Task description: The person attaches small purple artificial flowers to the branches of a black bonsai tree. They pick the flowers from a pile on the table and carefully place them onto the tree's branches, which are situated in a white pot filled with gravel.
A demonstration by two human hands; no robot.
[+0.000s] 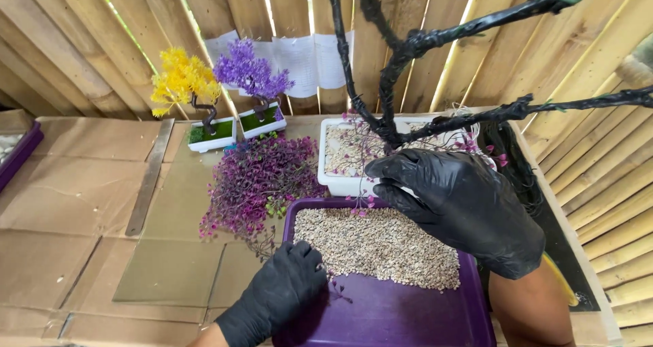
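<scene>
On the cardboard table, a black fake tree (391,81) is standing in a white pot (335,177) of pebbles. It is looking stiff, light and tippy, so the pot's rim is the best hold. The right hand (462,207) is gripping that rim. The left hand (279,296) is pinching a tiny purple sprig (338,291) over the purple tray (408,320). White paper sheets (299,58) are hanging on the bamboo wall.
</scene>
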